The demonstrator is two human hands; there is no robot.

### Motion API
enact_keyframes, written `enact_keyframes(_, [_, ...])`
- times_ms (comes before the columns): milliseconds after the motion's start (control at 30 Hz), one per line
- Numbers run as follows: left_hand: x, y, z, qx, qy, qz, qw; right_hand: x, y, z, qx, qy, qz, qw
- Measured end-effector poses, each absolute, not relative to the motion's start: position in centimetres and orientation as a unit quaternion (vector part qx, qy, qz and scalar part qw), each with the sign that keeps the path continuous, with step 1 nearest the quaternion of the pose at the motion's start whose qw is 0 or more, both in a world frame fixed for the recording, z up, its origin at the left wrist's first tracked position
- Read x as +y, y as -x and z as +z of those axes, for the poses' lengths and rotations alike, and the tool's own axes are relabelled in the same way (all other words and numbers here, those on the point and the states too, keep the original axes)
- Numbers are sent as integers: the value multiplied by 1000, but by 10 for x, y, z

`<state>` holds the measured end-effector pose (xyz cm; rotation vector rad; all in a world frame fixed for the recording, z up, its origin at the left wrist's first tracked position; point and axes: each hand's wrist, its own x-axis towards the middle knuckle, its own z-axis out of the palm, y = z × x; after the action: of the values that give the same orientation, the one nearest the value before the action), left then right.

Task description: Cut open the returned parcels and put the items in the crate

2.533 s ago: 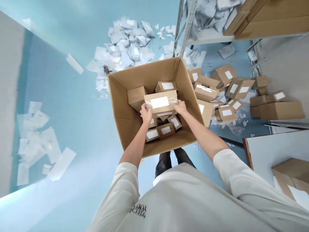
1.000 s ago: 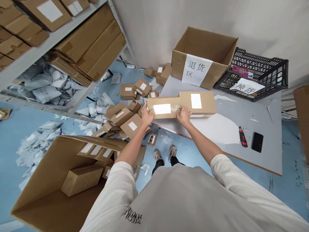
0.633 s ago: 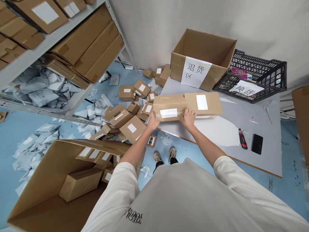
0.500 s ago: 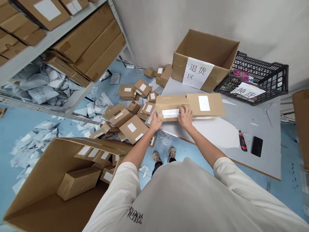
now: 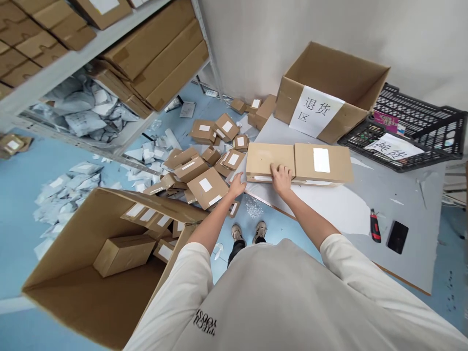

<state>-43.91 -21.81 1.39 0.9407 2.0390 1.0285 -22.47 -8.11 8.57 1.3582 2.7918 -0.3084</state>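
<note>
Two brown cardboard boxes lie side by side on the table. My right hand (image 5: 282, 179) is bent over the front edge of the left cardboard box (image 5: 270, 158), with its fingertips on the top face and the palm at the front side. Just off that box's left end is my left hand (image 5: 237, 185), open, its fingers stretched and nothing in them. A white label partly shows on the box's front side. The right cardboard box (image 5: 338, 161) carries a white label on top and touches the left one.
A big open carton (image 5: 331, 92) and a black plastic crate (image 5: 409, 131), both with paper signs, stand at the table's (image 5: 398, 195) back. A red-black utility knife (image 5: 375, 225) and phone (image 5: 397, 237) lie right. Parcels (image 5: 208, 192) cover the floor left, beside another open carton (image 5: 62, 253) and shelving (image 5: 78, 63).
The left box has settled flat, level with the right one. My left hand has come off its end and opened. My right hand remains on its front edge. The view has shifted slightly.
</note>
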Motion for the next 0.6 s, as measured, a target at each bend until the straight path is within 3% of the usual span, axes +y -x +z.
enact_keyframes(300, [-330,499,31,830,-246,415,279,-161,333,119,950,-268,-154,-46])
enact_keyframes(600, [-572,551,18,870,-75,450,189,-344,456,96,981,-63,-181,34])
